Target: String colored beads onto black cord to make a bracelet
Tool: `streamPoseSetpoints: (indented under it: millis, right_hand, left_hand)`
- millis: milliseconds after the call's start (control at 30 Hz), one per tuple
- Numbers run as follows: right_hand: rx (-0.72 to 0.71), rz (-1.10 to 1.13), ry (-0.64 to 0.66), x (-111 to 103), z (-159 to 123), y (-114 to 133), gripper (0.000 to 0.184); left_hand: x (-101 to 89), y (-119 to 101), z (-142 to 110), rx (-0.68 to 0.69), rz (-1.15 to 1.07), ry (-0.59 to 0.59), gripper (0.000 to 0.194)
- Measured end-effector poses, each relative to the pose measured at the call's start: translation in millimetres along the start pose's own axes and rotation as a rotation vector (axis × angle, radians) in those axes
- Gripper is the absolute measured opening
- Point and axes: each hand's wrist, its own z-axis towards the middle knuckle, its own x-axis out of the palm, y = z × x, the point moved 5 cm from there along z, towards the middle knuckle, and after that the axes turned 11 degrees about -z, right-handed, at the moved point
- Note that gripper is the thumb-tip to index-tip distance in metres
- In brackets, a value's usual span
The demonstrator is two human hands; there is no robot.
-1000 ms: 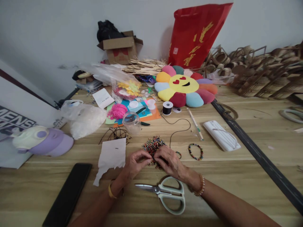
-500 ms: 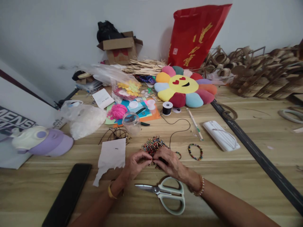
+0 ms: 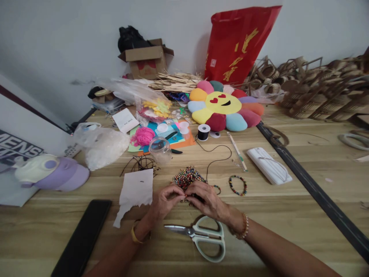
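Observation:
Over the near edge of a pile of small multicoloured beads point(image 3: 184, 177), my two hands meet fingertip to fingertip. My left hand point(image 3: 165, 201) is closed in a pinch on a tiny reddish bead, partly covered by the fingers. Opposite it, my right hand point(image 3: 208, 198) pinches the black cord, whose end is hidden in the fingers. A short beaded length point(image 3: 217, 189) of the cord shows beyond the right knuckles. The cord runs back to a black spool point(image 3: 203, 132). Just below the hands lie scissors point(image 3: 198, 232) with pale handles, blades slightly apart.
A finished-looking bead bracelet point(image 3: 238, 185) and a white power strip point(image 3: 269, 165) lie at right. Torn paper point(image 3: 135, 194), a black phone-like slab point(image 3: 83, 234) and a purple-white cap point(image 3: 54, 173) are at left. Behind stand a clear jar point(image 3: 160, 150) and a flower cushion point(image 3: 225, 105).
My fingertips have shifted slightly; the right fingers sit a little closer to the left, and a reddish bead now shows between them. Everything else stays in place.

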Motion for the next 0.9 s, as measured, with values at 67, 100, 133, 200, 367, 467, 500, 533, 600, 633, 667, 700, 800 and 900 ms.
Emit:
streamPoseSetpoints:
  millis: [67,100,133,200,367,467,500,533,600,633,667,700,800,900]
  right_hand:
    - [-0.001,-0.002,0.016,0.0,0.6,1.1,0.007]
    - [0.002,-0.005,0.021,0.0,0.7,1.4,0.007]
    - [0.006,-0.009,0.026,0.1,0.6,1.7,0.007]
    - [0.006,-0.01,0.027,-0.3,0.3,2.8,0.007]
    - [-0.029,-0.01,0.011,-2.5,-1.8,5.5,0.01]
    - [-0.03,-0.016,-0.02,-3.1,-2.3,4.0,0.02]
    - [-0.027,-0.017,-0.036,-3.3,-2.2,3.2,0.019]
    - [-0.026,-0.015,-0.048,-3.1,-2.1,2.4,0.018]
    - [-0.025,-0.009,-0.05,-1.7,-2.0,0.9,0.012]
    - [-0.024,-0.006,-0.043,-0.7,-2.0,0.1,0.009]
    - [-0.022,-0.005,-0.033,0.4,-2.2,-0.7,0.005]
    - [-0.018,-0.005,-0.023,1.3,-2.4,-1.6,0.004]
    - [-0.01,-0.009,0.001,3.1,-3.0,-2.9,0.005]
    - [0.004,-0.034,0.007,3.4,-2.7,-2.9,0.007]
  left_hand:
    - [0.9,-3.0,0.2,0.028,0.022,0.019,0.017]
    - [1.4,-4.1,0.2,0.038,0.033,0.029,0.017]
    - [1.6,-4.9,0.3,0.044,0.042,0.037,0.018]
    - [1.8,-5.6,0.4,0.048,0.051,0.047,0.021]
    - [1.2,-8.1,0.6,0.065,0.054,0.051,0.023]
    - [1.6,-11.9,0.6,0.068,0.062,0.052,0.021]
    - [1.8,-13.1,0.7,0.066,0.063,0.053,0.021]
    - [2.1,-14.2,0.8,0.065,0.064,0.054,0.021]
    - [2.5,-15.9,1.0,0.07,0.068,0.053,0.021]
    - [2.6,-16.4,1.1,0.076,0.073,0.052,0.021]
    - [2.7,-16.6,1.3,0.083,0.078,0.051,0.021]
    - [2.8,-16.6,1.3,0.091,0.083,0.05,0.021]
    - [2.8,-16.0,1.2,0.12,0.091,0.045,0.022]
    - [2.0,-16.1,0.7,0.133,0.104,0.036,0.023]
